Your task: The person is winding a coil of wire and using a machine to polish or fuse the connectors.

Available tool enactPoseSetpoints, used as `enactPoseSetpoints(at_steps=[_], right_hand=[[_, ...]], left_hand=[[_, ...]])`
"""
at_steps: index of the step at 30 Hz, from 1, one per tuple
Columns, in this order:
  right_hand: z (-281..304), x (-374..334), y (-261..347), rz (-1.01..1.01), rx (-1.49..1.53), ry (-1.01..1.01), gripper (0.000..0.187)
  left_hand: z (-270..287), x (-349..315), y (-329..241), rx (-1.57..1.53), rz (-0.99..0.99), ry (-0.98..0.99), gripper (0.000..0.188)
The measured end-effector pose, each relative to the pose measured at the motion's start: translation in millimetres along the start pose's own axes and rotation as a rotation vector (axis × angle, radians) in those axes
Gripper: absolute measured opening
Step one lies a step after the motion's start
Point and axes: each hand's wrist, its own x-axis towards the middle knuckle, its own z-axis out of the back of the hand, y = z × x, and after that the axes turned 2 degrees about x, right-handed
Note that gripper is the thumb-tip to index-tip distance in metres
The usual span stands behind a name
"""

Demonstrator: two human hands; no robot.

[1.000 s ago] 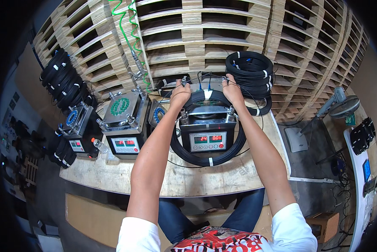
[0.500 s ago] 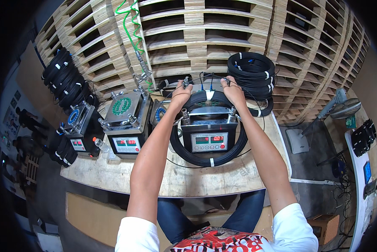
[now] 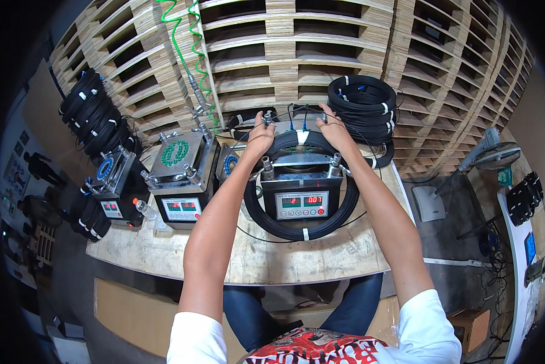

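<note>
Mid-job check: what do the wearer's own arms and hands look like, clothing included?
The left sleeve and right sleeve are short and white, ending above the elbows. Both forearms are uncovered. The left grip and right grip are bare human hands, with no gloves showing. The shirt front has a red and black print.

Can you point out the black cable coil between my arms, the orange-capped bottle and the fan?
Black cable coil [image 3: 281, 232], head view: lower front of the loop.
Orange-capped bottle [image 3: 147, 212], head view: the clear body.
Fan [image 3: 497, 156], head view: the round cage.
</note>
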Motion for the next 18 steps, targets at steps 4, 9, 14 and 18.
enactPoseSetpoints(at_steps=[4, 9, 14, 18], right_hand=[[4, -10, 13, -0.131, -0.01, -0.041, 0.064], [-2, -10, 4, -0.105, -0.076, -0.115, 0.063], [-4, 5, -30, 0.033, 0.09, -0.149, 0.057], [-3, -6, -15, -0.034, 0.285, -0.097, 0.055]], left_hand=[[2, 1, 6, -0.105, -0.003, 0.056, 0.073], [5, -7, -9, -0.02, 0.089, 0.032, 0.075], [2, -3, -14, 0.033, 0.17, 0.032, 0.081], [11, -8, -7, -0.015, 0.158, 0.008, 0.084]])
